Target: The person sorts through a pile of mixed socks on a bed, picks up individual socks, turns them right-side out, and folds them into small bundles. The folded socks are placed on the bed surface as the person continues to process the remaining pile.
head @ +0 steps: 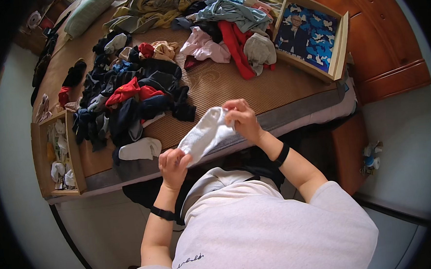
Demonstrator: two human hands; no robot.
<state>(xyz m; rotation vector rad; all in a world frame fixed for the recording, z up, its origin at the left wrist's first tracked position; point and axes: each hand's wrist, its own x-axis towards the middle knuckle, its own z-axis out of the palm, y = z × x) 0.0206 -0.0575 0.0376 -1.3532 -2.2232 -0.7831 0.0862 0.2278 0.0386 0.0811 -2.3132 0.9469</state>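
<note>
A white sock (206, 133) is stretched between my two hands, above the near edge of the bed. My left hand (174, 166) pinches its lower left end. At the upper right end, my right hand (244, 120) grips it with bent fingers. Another white sock (139, 149) lies flat on the bed mat just left of my left hand. Beyond it spreads a heap of mostly dark socks (126, 99) with a few red ones, such as the red sock (123, 92) on top.
A wooden drawer (77, 152) holding white items stands at the left bed corner. A second drawer (337, 51), with a picture and camouflage print inside, sits at the right by the wooden headboard (378, 34). Crumpled clothes (235, 14) and a green pillow (85, 17) lie farther back.
</note>
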